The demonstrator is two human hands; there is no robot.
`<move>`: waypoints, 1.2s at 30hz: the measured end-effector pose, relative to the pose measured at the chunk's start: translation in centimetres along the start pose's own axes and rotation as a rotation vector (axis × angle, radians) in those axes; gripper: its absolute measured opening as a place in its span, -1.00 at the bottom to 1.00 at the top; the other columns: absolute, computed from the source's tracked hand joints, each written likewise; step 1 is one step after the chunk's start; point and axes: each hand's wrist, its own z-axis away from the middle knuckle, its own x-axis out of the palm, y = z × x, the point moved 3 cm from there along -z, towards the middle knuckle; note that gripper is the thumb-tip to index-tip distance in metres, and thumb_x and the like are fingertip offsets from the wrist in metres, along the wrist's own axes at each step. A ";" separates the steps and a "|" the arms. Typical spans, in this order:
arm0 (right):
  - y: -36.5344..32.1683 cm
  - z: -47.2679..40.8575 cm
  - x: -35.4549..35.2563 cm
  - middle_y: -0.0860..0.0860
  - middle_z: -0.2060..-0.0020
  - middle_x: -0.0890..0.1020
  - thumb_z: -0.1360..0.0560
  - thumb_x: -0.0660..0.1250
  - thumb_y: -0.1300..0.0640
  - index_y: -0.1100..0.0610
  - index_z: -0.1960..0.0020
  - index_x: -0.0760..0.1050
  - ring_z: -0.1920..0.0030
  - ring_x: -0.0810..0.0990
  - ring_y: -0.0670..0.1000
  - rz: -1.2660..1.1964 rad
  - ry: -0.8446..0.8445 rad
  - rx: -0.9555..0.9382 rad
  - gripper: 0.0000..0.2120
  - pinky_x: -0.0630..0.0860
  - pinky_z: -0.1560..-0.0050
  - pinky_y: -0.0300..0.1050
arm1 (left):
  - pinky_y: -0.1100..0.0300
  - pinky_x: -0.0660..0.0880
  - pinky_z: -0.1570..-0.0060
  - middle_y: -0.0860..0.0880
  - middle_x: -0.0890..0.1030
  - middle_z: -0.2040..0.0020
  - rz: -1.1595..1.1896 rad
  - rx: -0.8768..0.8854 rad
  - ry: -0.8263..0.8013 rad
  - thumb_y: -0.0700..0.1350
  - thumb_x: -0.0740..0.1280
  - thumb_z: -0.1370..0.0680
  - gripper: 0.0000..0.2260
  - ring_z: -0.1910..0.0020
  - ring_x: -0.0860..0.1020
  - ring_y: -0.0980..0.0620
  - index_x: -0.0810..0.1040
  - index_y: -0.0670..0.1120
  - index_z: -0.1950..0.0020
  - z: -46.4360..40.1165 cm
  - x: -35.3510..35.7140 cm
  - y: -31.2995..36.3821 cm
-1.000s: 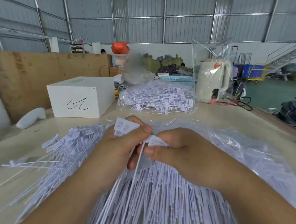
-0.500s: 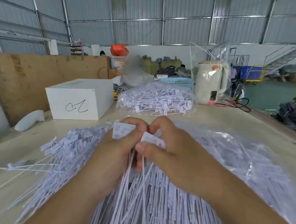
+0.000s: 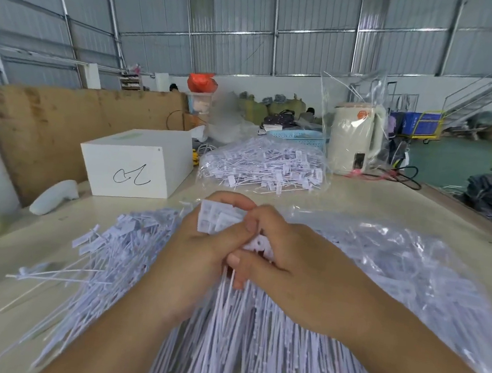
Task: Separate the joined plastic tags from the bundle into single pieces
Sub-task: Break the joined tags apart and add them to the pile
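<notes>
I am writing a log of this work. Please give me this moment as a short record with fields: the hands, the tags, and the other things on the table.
left hand: grips the heads of the joined tags
right hand: pinches the same tags from the right
loose tags: spread on the table, left of the hands
bag: clear, with tags inside, right of the hands
far bag: more tags, behind the hands
box: white, with a pen mark, far left
kettle: cream, in clear wrap, far right

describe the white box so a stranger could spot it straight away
Start at the brown board standing along the table's far left edge. The white box sits just in front of it, left of the bagged heap of tags. Only it carries a black hand-drawn squiggle on its front face.
</notes>
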 end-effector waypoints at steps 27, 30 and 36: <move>1.9 -0.3 -3.1 -0.18 0.53 0.44 -0.55 0.27 -0.13 0.04 0.34 0.40 0.54 0.36 -0.15 -0.330 0.499 0.154 -0.64 0.26 0.47 -0.28 | 0.27 0.34 0.57 -0.10 0.44 0.41 0.209 -0.047 0.262 -0.18 0.32 -0.53 -0.94 0.58 0.37 0.03 0.50 -0.07 0.14 0.4 -0.1 0.9; 1.6 -0.3 -2.0 -0.26 0.41 0.56 -0.54 0.30 -0.14 -0.09 0.16 0.48 0.52 0.44 -0.21 -0.338 0.213 0.112 -0.83 0.31 0.49 -0.39 | 0.23 0.40 0.57 -0.13 0.52 0.40 0.113 -0.048 0.239 -0.10 0.39 -0.46 -0.94 0.56 0.46 0.00 0.56 -0.07 0.11 0.5 0.2 0.5; 0.4 -0.3 0.5 -0.10 0.19 0.58 -0.48 0.25 -0.26 -0.18 -0.19 0.27 0.27 0.55 -0.16 -0.126 0.004 0.017 -0.65 0.51 0.23 -0.05 | 0.28 0.50 0.42 -0.01 0.65 0.32 -0.021 0.000 0.133 -0.13 0.42 -0.39 -0.90 0.36 0.62 0.08 0.61 0.06 0.30 0.4 0.5 0.2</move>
